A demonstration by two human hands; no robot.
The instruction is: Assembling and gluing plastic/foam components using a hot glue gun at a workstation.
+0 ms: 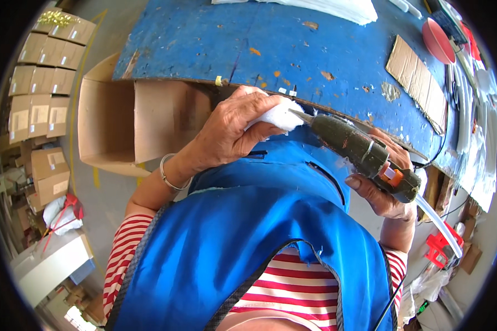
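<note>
just off the blue counter (pixel 292 44) edge, left hand (pixel 226 132) pinches a white foam piece (pixel 279 116) while right hand (pixel 384 190), at four o'clock, grips the glue gun (pixel 359 154), whose hot nozzle could burn fingertips (pixel 254 132).

Most of the small white fluffy foam piece (pixel 280 116) lies hidden inside the grip of the left hand (pixel 232 129). The handle of the dark green hot glue gun (pixel 359 154) is covered by the right hand (pixel 386 190), whose fingers cannot be seen closing. Beyond the gun, the worn blue wooden table (pixel 292 44) and a white sheet (pixel 326 8) run off the top edge. The red dish (pixel 437 39) is partly cut by the rim.
</note>
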